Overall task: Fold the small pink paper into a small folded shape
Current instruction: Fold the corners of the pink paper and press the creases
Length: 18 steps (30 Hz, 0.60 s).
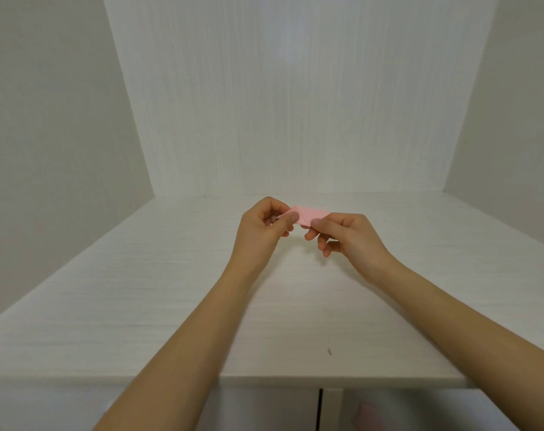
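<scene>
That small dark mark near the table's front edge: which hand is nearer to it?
Right. The right hand is up beyond the dark mark, nearly in line with it; the left hand is farther left. Both pinch the pink paper.

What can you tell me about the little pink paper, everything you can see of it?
The pink paper is a small, pale pink strip, longer than it is tall, thin and matte like ordinary craft paper. It looks already folded into a narrow band, though the layers are too small to count. It is held in the air above the white table, roughly level, tilting slightly down to the right. The left hand pinches its left end and the right hand pinches its right end; nothing else touches it.
</scene>
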Motion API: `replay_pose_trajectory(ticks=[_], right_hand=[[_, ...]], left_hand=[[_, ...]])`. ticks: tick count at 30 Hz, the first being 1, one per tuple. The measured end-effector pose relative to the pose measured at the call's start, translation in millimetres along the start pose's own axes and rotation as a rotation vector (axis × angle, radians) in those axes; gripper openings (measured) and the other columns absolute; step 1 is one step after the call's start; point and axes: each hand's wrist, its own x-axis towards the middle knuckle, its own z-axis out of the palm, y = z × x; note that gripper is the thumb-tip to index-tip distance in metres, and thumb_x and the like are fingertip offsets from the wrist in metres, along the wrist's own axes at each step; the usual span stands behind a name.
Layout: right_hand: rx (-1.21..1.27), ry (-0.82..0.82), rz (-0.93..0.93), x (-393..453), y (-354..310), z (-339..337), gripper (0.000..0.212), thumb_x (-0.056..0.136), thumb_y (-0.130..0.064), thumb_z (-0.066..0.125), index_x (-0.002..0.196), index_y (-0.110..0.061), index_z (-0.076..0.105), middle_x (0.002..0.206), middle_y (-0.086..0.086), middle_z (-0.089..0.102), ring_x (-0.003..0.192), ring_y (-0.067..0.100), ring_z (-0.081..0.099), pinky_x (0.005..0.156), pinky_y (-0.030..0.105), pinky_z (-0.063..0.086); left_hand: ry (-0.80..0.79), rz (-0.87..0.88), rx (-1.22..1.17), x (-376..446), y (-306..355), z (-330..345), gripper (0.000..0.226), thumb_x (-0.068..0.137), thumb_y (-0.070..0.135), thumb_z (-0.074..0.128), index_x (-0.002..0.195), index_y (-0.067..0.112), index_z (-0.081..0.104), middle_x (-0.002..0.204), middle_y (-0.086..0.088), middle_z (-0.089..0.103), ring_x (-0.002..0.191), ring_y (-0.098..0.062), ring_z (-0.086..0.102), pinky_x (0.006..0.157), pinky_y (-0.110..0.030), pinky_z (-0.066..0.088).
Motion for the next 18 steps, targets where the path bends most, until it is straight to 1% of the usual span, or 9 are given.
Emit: replay_pose_trajectory(ticks=[5, 9, 13, 18], right_hand=[[-0.013, -0.004, -0.009, -1.3, -0.6, 0.2, 0.017, 0.091, -0.007, 0.058, 0.082, -0.004, 0.072, 0.079, 0.009, 0.071, 0.054, 0.012, 0.054, 0.052, 0.024, 0.047], [-0.014, -0.008, -0.016, -1.9, -1.7, 0.6, 0.019, 0.091, -0.007, 0.058, 0.079, -0.006, 0.072, 0.078, 0.008, 0.071, 0.054, 0.012, 0.054, 0.051, 0.023, 0.047], [-0.030, -0.012, -0.023, -2.6, -2.3, 1.3, 0.019, 0.092, -0.008, 0.058, 0.078, -0.007, 0.072, 0.082, 0.010, 0.072, 0.053, 0.012, 0.054, 0.051, 0.023, 0.047], [-0.037, -0.018, -0.034, -2.9, -2.5, 2.3, 0.020, 0.091, -0.009, 0.059, 0.077, -0.009, 0.072, 0.085, 0.013, 0.072, 0.053, 0.012, 0.054, 0.051, 0.023, 0.047]], left_hand=[[0.007, 0.004, 0.006, -0.4, -0.2, -0.2, 0.006, 0.086, 0.007, 0.066, 0.083, 0.004, 0.062, 0.076, -0.001, 0.065, 0.065, -0.009, 0.060, 0.065, -0.022, 0.052], [0.009, 0.005, 0.016, 0.0, -0.3, -0.1, 0.007, 0.086, 0.008, 0.067, 0.082, 0.005, 0.062, 0.075, -0.001, 0.064, 0.065, -0.009, 0.060, 0.065, -0.022, 0.052], [0.009, 0.002, 0.021, 0.1, -0.1, 0.3, 0.007, 0.086, 0.008, 0.067, 0.081, 0.006, 0.061, 0.074, 0.000, 0.064, 0.064, -0.008, 0.060, 0.066, -0.022, 0.051], [0.008, 0.005, 0.024, 0.1, 0.2, 0.8, 0.008, 0.086, 0.008, 0.067, 0.083, 0.003, 0.061, 0.075, -0.001, 0.064, 0.063, -0.006, 0.060, 0.065, -0.020, 0.051]])
